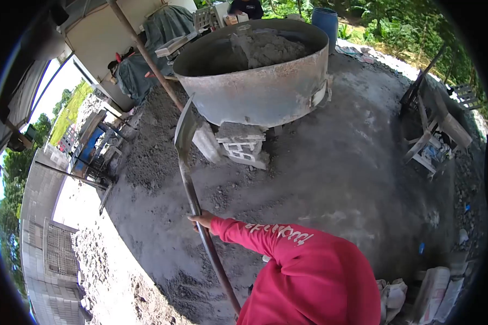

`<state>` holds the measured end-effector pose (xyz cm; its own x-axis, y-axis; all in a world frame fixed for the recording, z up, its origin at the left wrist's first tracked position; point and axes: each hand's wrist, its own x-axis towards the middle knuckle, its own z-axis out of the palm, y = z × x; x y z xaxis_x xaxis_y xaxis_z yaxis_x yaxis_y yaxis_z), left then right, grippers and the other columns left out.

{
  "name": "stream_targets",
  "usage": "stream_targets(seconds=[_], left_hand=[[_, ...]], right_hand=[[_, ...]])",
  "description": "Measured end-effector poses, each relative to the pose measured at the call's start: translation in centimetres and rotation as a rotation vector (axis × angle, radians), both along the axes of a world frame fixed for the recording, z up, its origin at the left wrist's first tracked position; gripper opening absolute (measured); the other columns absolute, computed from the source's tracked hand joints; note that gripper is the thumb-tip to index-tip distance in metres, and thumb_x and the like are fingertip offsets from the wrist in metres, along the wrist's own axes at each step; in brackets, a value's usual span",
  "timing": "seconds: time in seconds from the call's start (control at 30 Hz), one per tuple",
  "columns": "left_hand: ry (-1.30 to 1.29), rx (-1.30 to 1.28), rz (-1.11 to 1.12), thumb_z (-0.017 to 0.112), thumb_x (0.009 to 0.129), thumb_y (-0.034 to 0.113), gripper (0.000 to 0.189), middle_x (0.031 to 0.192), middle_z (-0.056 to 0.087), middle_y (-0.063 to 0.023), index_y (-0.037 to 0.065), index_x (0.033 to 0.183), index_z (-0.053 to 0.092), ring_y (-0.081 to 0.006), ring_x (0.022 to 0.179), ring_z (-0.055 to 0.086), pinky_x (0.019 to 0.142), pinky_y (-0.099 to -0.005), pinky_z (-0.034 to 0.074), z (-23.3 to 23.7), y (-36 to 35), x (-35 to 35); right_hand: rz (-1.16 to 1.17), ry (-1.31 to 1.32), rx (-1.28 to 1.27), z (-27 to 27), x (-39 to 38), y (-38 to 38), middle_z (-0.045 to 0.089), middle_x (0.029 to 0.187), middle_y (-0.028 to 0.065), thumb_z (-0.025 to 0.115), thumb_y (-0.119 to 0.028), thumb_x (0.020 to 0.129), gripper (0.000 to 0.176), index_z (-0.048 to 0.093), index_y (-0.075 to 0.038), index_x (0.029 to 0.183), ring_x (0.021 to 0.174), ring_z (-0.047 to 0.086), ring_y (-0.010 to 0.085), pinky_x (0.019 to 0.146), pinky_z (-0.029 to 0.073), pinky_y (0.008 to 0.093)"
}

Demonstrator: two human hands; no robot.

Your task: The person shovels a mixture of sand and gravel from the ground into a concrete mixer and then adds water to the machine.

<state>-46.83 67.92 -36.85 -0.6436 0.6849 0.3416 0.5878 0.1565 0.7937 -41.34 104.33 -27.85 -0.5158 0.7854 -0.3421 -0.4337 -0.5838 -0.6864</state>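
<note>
My right hand (203,219) is wrapped around the shaft of a long-handled shovel (195,200). The red sleeve with white lettering stretches leftward to it from the lower right. Up and ahead, the shovel's curved metal blade is tilted, seen edge-on, in front of a large round metal mixer pan (249,97). Grey wet mortar (271,49) is heaped inside the pan. Toward the bottom of the view the shaft's other end disappears beside my red shirt. My left hand is out of sight.
Hollow concrete blocks (243,146) sit under the pan. A pile of grey sand (154,135) lies left of it, near a slanting pole (146,54). A blue barrel (325,24) and another person (246,7) are behind. Wooden scraps (428,130) stand right; sacks (434,292) lie lower right.
</note>
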Motion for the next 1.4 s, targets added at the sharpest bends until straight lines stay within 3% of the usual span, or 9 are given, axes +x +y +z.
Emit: stream_targets(seconds=[0.33, 0.5, 0.6, 0.63, 0.73, 0.93, 1.23, 1.37, 1.4], left_hand=[[-0.684, -0.094, 0.349, 0.058, 0.064, 0.004, 0.009, 0.073, 0.059, -0.0075, 0.002, 0.072, 0.055, -0.0192, 0.068, 0.058, 0.067, -0.0309, 0.045, 0.2, -10.2, -0.7], [-0.976, 0.164, 0.704, 0.058, 0.063, 0.005, 0.01, 0.071, 0.06, -0.0075, 0.001, 0.072, 0.055, -0.0179, 0.065, 0.058, 0.064, -0.0292, 0.046, -0.4, -23.8, 5.3], [-1.088, 0.377, 0.898, 0.058, 0.063, 0.005, 0.01, 0.069, 0.06, -0.0075, 0.0, 0.071, 0.055, -0.017, 0.064, 0.058, 0.063, -0.0281, 0.046, 0.5, -29.5, 12.1], [-1.109, 0.461, 0.934, 0.058, 0.063, 0.005, 0.01, 0.069, 0.06, -0.0075, 0.0, 0.071, 0.056, -0.0167, 0.063, 0.058, 0.062, -0.0278, 0.047, 0.7, -29.8, 13.6], [-1.054, 0.701, 1.001, 0.058, 0.064, 0.006, 0.009, 0.06, 0.057, -0.0067, 0.001, 0.071, 0.055, -0.0139, 0.052, 0.056, 0.053, -0.0247, 0.045, 1.7, -29.2, 15.5], [-1.118, 0.834, 1.338, 0.058, 0.064, 0.001, 0.012, 0.054, 0.047, -0.0044, 0.004, 0.07, 0.048, -0.0145, 0.043, 0.048, 0.047, -0.0284, 0.045, 4.6, -23.8, 17.7], [-1.317, 0.784, 2.163, 0.051, 0.063, -0.002, 0.011, 0.051, 0.04, -0.0058, 0.0, 0.071, 0.044, -0.0161, 0.035, 0.041, 0.035, -0.0297, 0.039, 0.3, -22.4, 24.3], [-1.419, 0.815, 2.245, 0.051, 0.063, -0.001, 0.015, 0.053, 0.037, -0.0041, 0.004, 0.073, 0.041, -0.014, 0.037, 0.037, 0.035, -0.0287, 0.037, -5.0, -22.7, 19.9], [-1.438, 0.832, 2.208, 0.051, 0.065, 0.001, 0.013, 0.053, 0.038, -0.003, 0.007, 0.071, 0.041, -0.0138, 0.039, 0.038, 0.037, -0.0287, 0.037, -5.8, -21.8, 17.3]], right_hand=[[0.534, -0.348, -0.055, -8.5, -5.6, -21.4, 0.056, 0.075, 0.0058, 0.064, -0.026, 0.076, 0.027, 0.052, -0.004, 0.089, 0.063, 0.056, 0.0169, 0.055, 0.046, 0.032], [0.717, -0.57, 0.293, -15.5, -8.1, -25.6, 0.058, 0.085, 0.01, 0.065, -0.032, 0.073, 0.043, 0.049, 0.0, 0.096, 0.07, 0.058, 0.019, 0.056, 0.048, 0.0344], [0.852, -0.463, 0.232, -8.9, -8.7, -26.7, 0.058, 0.075, 0.0076, 0.066, -0.027, 0.073, 0.034, 0.048, -0.002, 0.09, 0.061, 0.059, 0.0166, 0.053, 0.05, 0.0309], [0.843, -0.473, 0.22, -8.0, -9.8, -27.7, 0.057, 0.079, 0.0089, 0.066, -0.024, 0.075, 0.033, 0.046, -0.002, 0.091, 0.069, 0.061, 0.0213, 0.06, 0.052, 0.0331], [0.721, -0.359, -0.088, -9.8, -14.3, -31.7, 0.055, 0.066, 0.0066, 0.065, -0.022, 0.075, 0.025, 0.048, -0.004, 0.076, 0.05, 0.054, 0.02, 0.047, 0.048, 0.0332], [0.996, -0.726, -0.066, -22.0, -15.6, -38.0, 0.045, 0.048, 0.0063, 0.062, -0.017, 0.075, 0.024, 0.046, -0.006, 0.06, 0.041, 0.049, 0.022, 0.043, 0.044, 0.0351], [1.371, -1.381, -0.345, -38.7, 1.0, -50.8, 0.049, 0.054, 0.0067, 0.057, -0.005, 0.074, 0.01, 0.048, -0.002, 0.073, 0.047, 0.053, 0.0202, 0.047, 0.05, 0.0357], [1.426, -1.35, -0.2, -44.5, -3.2, -50.9, 0.049, 0.054, 0.008, 0.057, -0.004, 0.074, 0.01, 0.048, 0.0, 0.076, 0.048, 0.054, 0.0213, 0.046, 0.049, 0.0355], [1.449, -1.39, -0.176, -42.3, -8.4, -50.1, 0.051, 0.058, 0.0091, 0.057, -0.006, 0.073, 0.013, 0.047, 0.002, 0.078, 0.05, 0.055, 0.0215, 0.046, 0.049, 0.0348]])
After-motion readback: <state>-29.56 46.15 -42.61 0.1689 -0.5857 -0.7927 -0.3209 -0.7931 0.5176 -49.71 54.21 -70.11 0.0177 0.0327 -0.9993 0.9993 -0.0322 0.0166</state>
